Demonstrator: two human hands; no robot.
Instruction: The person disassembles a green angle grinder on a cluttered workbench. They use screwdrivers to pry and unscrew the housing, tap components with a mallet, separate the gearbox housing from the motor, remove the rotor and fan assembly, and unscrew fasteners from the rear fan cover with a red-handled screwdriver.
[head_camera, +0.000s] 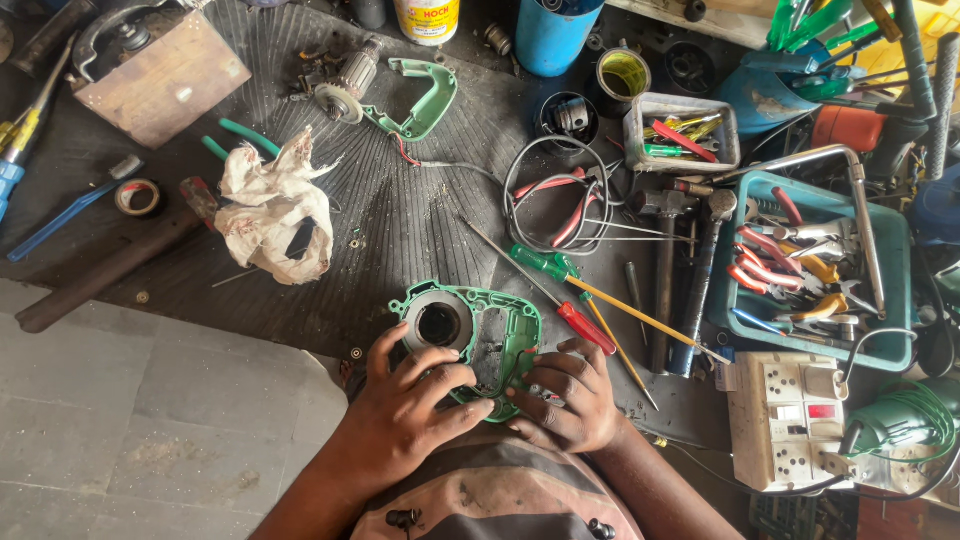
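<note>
A green plastic power-tool housing (500, 322) with a round black opening lies at the near edge of the dark rubber mat (400, 200). My left hand (410, 405) grips its near left side, fingers curled over the rim by the opening. My right hand (565, 392) holds its near right side, fingertips pressed into the cavity. A red-handled screwdriver (585, 326) lies just beyond my right hand, beside a green-handled screwdriver (545, 263). A motor armature (345, 85) and a second green housing half (425, 100) rest farther back.
A crumpled white rag (270, 205) lies left of centre. Hammers (685, 260) and coiled wires (555, 195) sit to the right. A teal tray (895, 250) holds pliers. A white socket board (785, 420) is at the near right. Cans and a blue cylinder (555, 35) stand at the back.
</note>
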